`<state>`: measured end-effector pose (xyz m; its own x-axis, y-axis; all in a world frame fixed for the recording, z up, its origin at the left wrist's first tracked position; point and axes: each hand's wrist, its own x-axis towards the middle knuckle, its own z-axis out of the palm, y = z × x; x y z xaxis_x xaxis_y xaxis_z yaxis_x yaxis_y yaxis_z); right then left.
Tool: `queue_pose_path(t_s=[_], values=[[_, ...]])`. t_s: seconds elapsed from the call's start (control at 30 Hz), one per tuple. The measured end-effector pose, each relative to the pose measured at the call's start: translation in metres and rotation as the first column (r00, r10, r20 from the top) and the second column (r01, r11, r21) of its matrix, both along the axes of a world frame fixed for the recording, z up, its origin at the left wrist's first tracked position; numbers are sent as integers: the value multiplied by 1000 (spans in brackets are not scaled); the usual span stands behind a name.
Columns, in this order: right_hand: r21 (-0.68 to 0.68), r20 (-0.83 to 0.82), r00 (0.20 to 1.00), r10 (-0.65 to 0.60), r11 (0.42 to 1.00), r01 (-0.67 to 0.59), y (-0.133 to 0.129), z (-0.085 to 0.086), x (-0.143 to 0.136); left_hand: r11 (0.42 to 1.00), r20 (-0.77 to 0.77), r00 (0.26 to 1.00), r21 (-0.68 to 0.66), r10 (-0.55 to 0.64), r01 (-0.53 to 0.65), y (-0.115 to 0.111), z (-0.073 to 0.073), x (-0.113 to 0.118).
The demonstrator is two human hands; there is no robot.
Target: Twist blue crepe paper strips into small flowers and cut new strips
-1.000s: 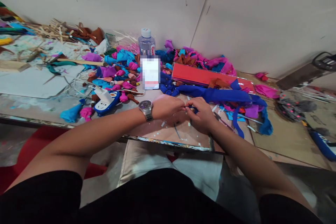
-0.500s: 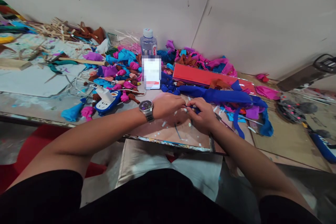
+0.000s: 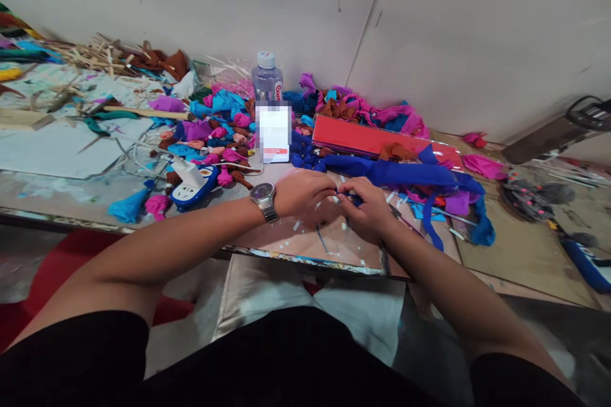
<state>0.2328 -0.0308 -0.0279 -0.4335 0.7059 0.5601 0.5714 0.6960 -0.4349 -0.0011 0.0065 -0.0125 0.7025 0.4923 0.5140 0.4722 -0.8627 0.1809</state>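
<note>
My left hand (image 3: 304,193), below a wristwatch (image 3: 263,198), is closed in a pinch. Its fingertips meet those of my right hand (image 3: 370,206) over the table in front of me. Between the fingers shows a small dark blue piece of crepe-like material (image 3: 356,200), mostly hidden by my right hand, which is closed around it. Just behind the hands lies a long blue strip (image 3: 391,172) of the same look, one end curling down at the right. Dark blue bunched pieces (image 3: 305,156) sit behind my left hand.
Behind stand a clear bottle (image 3: 268,79) and a lit phone (image 3: 275,133). A red flat pack (image 3: 358,131) lies at the back. To the left are a blue-and-white power strip (image 3: 195,189), coloured bunched pieces (image 3: 195,130), green-handled pliers (image 3: 112,116) and wooden sticks (image 3: 102,54). Cardboard (image 3: 510,261) lies right.
Both hands keep nearly the same pose, fingertips together at the blue piece. The whole view has shifted very slightly; nothing else visibly moved.
</note>
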Motion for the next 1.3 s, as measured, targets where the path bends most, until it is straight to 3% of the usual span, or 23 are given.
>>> queue_pose_path(t_s=[0.3,0.4,0.53,0.63,0.83,0.97,1.07,1.3], values=[[-2,5,1000,4,1000,-4,0,-2,-1,997,1,998,-45,-64,64,0,0,-1],[5,-7,1000,11,1000,-11,0,-2,-1,979,52,997,-197,-50,59,0,5,-1],[-6,-12,1000,13,1000,-13,-1,-1,-1,877,191,981,-470,-6,97,-1,10,0],[-17,-3,1000,6,1000,-6,-2,-1,-1,825,252,968,-548,4,139,-2,10,0],[-14,-18,1000,13,1000,-14,-2,0,-1,862,260,966,-492,9,124,-2,8,0],[3,-25,1000,-9,1000,9,-2,-1,-2,947,175,985,-314,-7,62,-4,4,0],[9,-27,999,-42,999,42,-2,-2,-2,976,107,994,-214,-21,43,-3,0,1],[2,-28,998,-58,998,59,-2,-5,-3,959,79,996,-284,40,-16,-2,3,1]])
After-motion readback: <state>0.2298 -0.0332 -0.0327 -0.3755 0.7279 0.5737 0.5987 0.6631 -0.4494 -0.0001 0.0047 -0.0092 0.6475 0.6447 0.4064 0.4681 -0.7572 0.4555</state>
